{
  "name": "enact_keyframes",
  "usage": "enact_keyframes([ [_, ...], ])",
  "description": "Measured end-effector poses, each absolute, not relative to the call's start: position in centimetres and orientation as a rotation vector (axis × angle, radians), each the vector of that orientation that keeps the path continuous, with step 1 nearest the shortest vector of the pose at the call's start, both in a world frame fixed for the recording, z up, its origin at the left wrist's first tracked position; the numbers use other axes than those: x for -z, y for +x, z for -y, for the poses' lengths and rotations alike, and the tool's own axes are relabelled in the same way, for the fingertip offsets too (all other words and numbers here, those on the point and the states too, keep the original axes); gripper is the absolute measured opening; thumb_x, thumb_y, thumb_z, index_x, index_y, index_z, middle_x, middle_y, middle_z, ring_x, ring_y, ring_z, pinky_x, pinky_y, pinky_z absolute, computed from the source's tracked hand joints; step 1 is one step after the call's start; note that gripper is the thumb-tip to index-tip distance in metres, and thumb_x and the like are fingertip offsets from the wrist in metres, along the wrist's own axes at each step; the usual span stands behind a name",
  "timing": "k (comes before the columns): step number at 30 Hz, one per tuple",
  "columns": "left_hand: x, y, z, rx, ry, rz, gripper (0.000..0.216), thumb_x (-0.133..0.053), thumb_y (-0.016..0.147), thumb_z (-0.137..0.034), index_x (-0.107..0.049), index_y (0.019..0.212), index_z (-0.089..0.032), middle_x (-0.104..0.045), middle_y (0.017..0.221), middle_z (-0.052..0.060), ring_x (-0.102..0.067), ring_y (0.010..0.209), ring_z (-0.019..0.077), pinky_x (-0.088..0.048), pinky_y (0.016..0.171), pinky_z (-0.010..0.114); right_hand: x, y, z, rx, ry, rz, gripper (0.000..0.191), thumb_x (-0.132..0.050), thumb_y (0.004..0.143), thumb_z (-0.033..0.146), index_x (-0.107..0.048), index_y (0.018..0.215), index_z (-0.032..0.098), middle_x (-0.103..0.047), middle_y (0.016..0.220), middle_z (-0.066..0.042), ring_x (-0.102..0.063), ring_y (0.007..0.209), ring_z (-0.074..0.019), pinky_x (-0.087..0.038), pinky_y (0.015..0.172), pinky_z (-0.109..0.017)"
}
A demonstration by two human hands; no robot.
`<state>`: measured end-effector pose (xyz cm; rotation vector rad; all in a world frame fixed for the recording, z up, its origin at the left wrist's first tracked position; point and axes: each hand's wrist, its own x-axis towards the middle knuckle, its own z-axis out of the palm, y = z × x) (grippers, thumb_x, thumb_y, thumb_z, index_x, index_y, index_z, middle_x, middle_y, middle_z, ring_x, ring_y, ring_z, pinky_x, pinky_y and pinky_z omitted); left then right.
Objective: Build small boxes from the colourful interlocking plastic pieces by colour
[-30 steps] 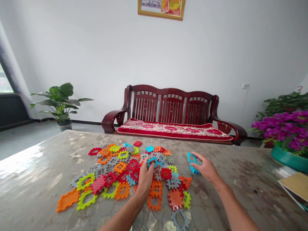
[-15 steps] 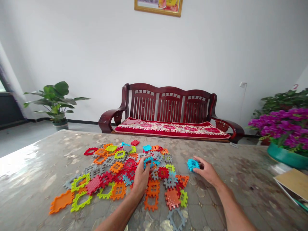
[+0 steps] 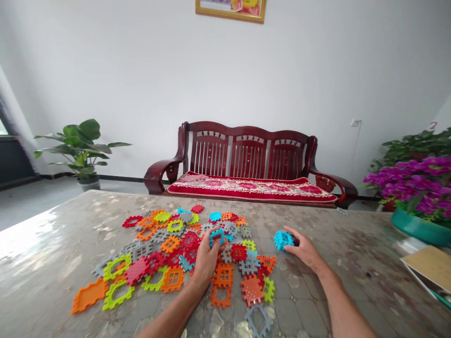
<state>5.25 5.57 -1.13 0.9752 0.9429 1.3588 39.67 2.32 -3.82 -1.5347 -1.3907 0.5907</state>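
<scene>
My left hand [image 3: 207,252] is closed on a blue toothed building tile [image 3: 216,236], held over the middle of a loose pile of plastic tiles. To the right of the pile, my right hand [image 3: 303,249] grips a small blue block of joined tiles [image 3: 283,240] between thumb and fingers. Around my left hand lie a red window tile [image 3: 238,252], an orange window tile [image 3: 223,274] and a grey window tile [image 3: 249,265]. A solid orange-red tile [image 3: 252,288] and a grey frame tile [image 3: 259,320] are near the table's front.
The patterned table [image 3: 317,225] carries the tiles. On its right stand a green planter [image 3: 419,227] with purple flowers and a brown notebook [image 3: 428,265]. Behind is a dark red wooden bench [image 3: 248,155]; a potted plant [image 3: 84,145] stands at the left.
The blue block in my right hand has turned slightly, and the fingers around it have shifted a little. My left hand keeps its tile in nearly the same place.
</scene>
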Motion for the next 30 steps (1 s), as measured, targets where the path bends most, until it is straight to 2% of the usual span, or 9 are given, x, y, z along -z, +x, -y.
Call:
enact_keyframes([
  [5, 0.2, 5.0, -5.1, -1.280, 0.910, -0.836, 0.040, -0.071, 0.074, -0.036, -0.061, 0.110, -0.022, -0.066, 0.102, 0.004, -0.069, 0.088, 0.0196, -0.056, 0.075, 0.030, 3.7, 39.7, -2.2, -0.611, -1.565, 1.428, 0.072, -0.072, 0.058, 0.030, -0.059, 0.128, 0.019, -0.064, 0.128, -0.012, -0.061, 0.114, -0.0284, -0.044, 0.102, -0.045],
  [9, -0.4, 5.1, -5.2, -1.125, 0.692, -0.630, 0.038, -0.062, 0.083, -0.043, -0.061, 0.114, -0.022, -0.067, 0.106, 0.008, -0.070, 0.089, 0.0189, -0.057, 0.079, 0.032, 3.0, 39.0, -2.5, -0.284, -1.603, 1.400, 0.061, -0.071, 0.061, 0.039, -0.065, 0.119, 0.022, -0.065, 0.126, -0.009, -0.057, 0.119, -0.0292, -0.042, 0.104, -0.046],
  [13, -0.6, 5.3, -5.4, -1.032, 0.562, -0.591, 0.035, -0.064, 0.083, -0.039, -0.064, 0.113, -0.022, -0.067, 0.110, 0.009, -0.069, 0.092, 0.0176, -0.057, 0.084, 0.031, 1.4, 34.9, -2.6, -0.169, -1.487, 1.436, 0.036, -0.061, 0.075, 0.041, -0.069, 0.104, 0.021, -0.072, 0.101, -0.009, -0.066, 0.086, -0.0227, -0.054, 0.079, -0.038],
  [16, -0.8, 5.4, -5.0, -1.016, 0.555, -0.573, 0.033, -0.066, 0.083, -0.034, -0.066, 0.113, -0.022, -0.067, 0.112, 0.009, -0.067, 0.099, 0.0184, -0.055, 0.091, 0.033, 0.0, 30.1, -2.2, -0.188, -1.359, 1.584, 0.033, -0.059, 0.081, 0.032, -0.066, 0.111, 0.022, -0.070, 0.100, -0.007, -0.064, 0.076, -0.0176, -0.055, 0.070, -0.032],
  [18, -1.0, 5.4, -4.7, -0.982, 0.559, -0.563, 0.033, -0.066, 0.082, -0.033, -0.066, 0.113, -0.021, -0.068, 0.110, 0.009, -0.067, 0.098, 0.0193, -0.055, 0.092, 0.034, -0.9, 27.2, -1.9, -0.134, -1.287, 1.713, 0.039, -0.060, 0.081, 0.028, -0.063, 0.120, 0.026, -0.067, 0.113, -0.007, -0.064, 0.093, -0.0204, -0.056, 0.074, -0.032],
  [20, -1.2, 5.5, -4.3, -0.926, 0.560, -0.571, 0.034, -0.067, 0.082, -0.032, -0.065, 0.114, -0.021, -0.070, 0.104, 0.008, -0.070, 0.091, 0.0197, -0.056, 0.088, 0.035, -1.5, 25.0, -1.5, -0.059, -1.221, 1.853, 0.051, -0.066, 0.078, 0.026, -0.058, 0.128, 0.027, -0.061, 0.128, -0.007, -0.058, 0.114, -0.0244, -0.053, 0.091, -0.039],
  [22, -1.3, 5.6, -4.1, -0.877, 0.569, -0.589, 0.034, -0.067, 0.081, -0.033, -0.064, 0.113, -0.021, -0.071, 0.097, 0.007, -0.071, 0.082, 0.0194, -0.058, 0.079, 0.034, -2.0, 23.6, -1.2, -0.004, -1.177, 1.989, 0.062, -0.070, 0.074, 0.023, -0.053, 0.134, 0.028, -0.057, 0.136, -0.007, -0.051, 0.124, -0.0263, -0.044, 0.104, -0.045],
  [26, -0.9, 5.9, -3.8, -0.797, 0.617, -0.602, 0.027, -0.066, 0.082, -0.037, -0.066, 0.102, -0.018, -0.073, 0.092, 0.007, -0.069, 0.068, 0.0150, -0.058, 0.066, 0.027, -2.5, 22.7, -0.7, -0.005, -1.210, 2.160, 0.064, -0.067, 0.072, 0.014, -0.054, 0.133, 0.028, -0.060, 0.131, -0.005, -0.053, 0.120, -0.0259, -0.043, 0.105, -0.046],
  [30, -0.6, 6.1, -3.7, -0.751, 0.606, -0.629, 0.022, -0.066, 0.081, -0.037, -0.066, 0.091, -0.017, -0.072, 0.083, 0.005, -0.068, 0.063, 0.0128, -0.056, 0.063, 0.024, -2.6, 22.6, -0.4, -0.043, -1.253, 2.226, 0.060, -0.062, 0.072, 0.009, -0.057, 0.129, 0.029, -0.062, 0.126, -0.004, -0.056, 0.114, -0.0242, -0.046, 0.101, -0.043],
])
